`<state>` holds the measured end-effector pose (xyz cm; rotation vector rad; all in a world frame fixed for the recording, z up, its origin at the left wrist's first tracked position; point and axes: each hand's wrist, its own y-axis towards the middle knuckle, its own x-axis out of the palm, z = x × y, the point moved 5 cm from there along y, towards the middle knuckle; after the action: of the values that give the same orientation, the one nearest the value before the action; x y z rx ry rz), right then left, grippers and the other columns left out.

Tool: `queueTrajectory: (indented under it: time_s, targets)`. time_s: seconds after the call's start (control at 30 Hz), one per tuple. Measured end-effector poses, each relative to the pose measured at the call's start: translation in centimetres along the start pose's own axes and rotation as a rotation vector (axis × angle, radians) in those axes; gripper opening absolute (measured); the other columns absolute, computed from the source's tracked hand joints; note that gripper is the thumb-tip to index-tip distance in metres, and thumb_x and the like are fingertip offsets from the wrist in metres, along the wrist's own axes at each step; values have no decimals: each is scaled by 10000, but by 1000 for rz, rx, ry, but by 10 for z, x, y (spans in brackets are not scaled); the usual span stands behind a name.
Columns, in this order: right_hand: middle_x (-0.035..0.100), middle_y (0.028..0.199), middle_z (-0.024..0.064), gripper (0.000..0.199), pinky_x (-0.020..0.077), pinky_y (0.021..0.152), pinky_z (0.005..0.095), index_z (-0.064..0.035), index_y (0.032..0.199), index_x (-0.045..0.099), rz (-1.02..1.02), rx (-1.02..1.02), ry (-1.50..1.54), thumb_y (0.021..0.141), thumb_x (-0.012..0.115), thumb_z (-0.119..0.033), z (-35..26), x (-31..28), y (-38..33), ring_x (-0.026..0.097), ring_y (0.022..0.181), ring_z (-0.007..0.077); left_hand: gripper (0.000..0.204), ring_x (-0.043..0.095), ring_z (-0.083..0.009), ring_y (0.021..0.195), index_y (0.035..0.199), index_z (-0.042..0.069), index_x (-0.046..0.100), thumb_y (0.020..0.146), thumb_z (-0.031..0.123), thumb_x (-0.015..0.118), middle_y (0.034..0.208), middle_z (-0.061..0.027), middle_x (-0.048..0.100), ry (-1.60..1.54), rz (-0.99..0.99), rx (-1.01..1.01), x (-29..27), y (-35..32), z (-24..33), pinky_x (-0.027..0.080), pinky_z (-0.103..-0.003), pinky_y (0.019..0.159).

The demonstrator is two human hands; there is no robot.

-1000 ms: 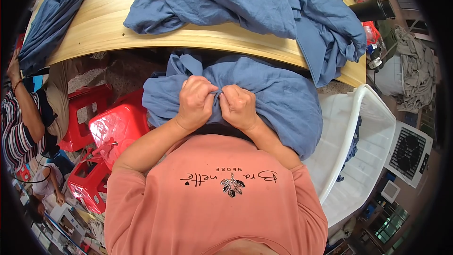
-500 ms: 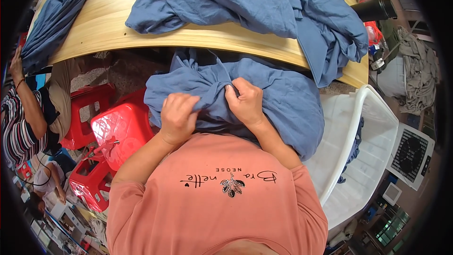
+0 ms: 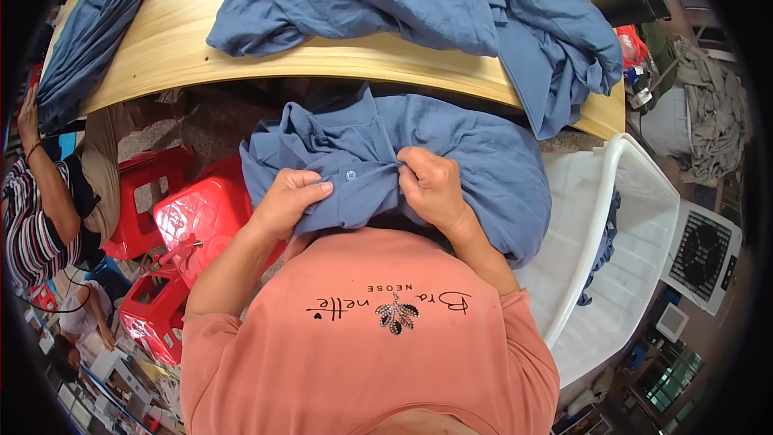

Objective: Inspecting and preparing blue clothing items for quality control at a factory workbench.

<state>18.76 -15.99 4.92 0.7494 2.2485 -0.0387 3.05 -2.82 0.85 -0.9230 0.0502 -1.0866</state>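
A blue buttoned garment (image 3: 475, 145) lies bunched across my lap, below the table's near edge. My left hand (image 3: 291, 200) pinches its cloth at the left, thumb on top, beside a small round button (image 3: 350, 176). Closed around a fold near the middle is my right hand (image 3: 431, 185). Between the two hands a strip of the cloth is stretched. The fingertips of both hands are partly hidden in the fabric.
Another blue garment (image 3: 362, 0) with a button lies on the wooden table (image 3: 161, 64). A white plastic bin (image 3: 564, 250) with dark blue cloth inside stands at my right. Red stools (image 3: 201, 213) are at my left. A person in a striped top (image 3: 36, 209) handles blue cloth (image 3: 97, 40).
My left hand has moved down and now pinches the cloth. My right hand has shifted slightly right and down. The garment has been spread so that a button shows.
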Motion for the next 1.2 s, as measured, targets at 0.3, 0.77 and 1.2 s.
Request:
queueTrajectory:
  time_s: [0.3, 0.77, 1.2]
  targets:
    - [494, 589, 90, 159, 410, 468, 343, -37, 763, 559, -78, -299, 195, 630, 580, 47, -32, -4, 11, 514, 513, 263, 249, 439, -319, 1132, 825, 48, 564, 597, -5, 649, 1004, -96, 562, 1307, -8, 1099, 60, -2, 73, 349, -415, 898]
    - [576, 915, 64, 268, 383, 689, 324, -36, 883, 557, -19, -457, -211, 625, 630, -38, -54, 3, 14, 542, 799, 206, 233, 578, -161, 722, 898, -10, 514, 694, -82, 601, 1045, -106, 528, 911, -47, 692, 16, 50, 70, 462, -260, 633]
    - [565, 803, 43, 254, 351, 608, 316, -56, 795, 566, -83, -409, -190, 607, 702, -159, -39, 33, 10, 524, 681, 194, 206, 505, -260, 717, 646, 48, 549, 671, 198, 687, 682, -89, 529, 1445, 284, 904, 23, 6, 63, 370, -371, 635]
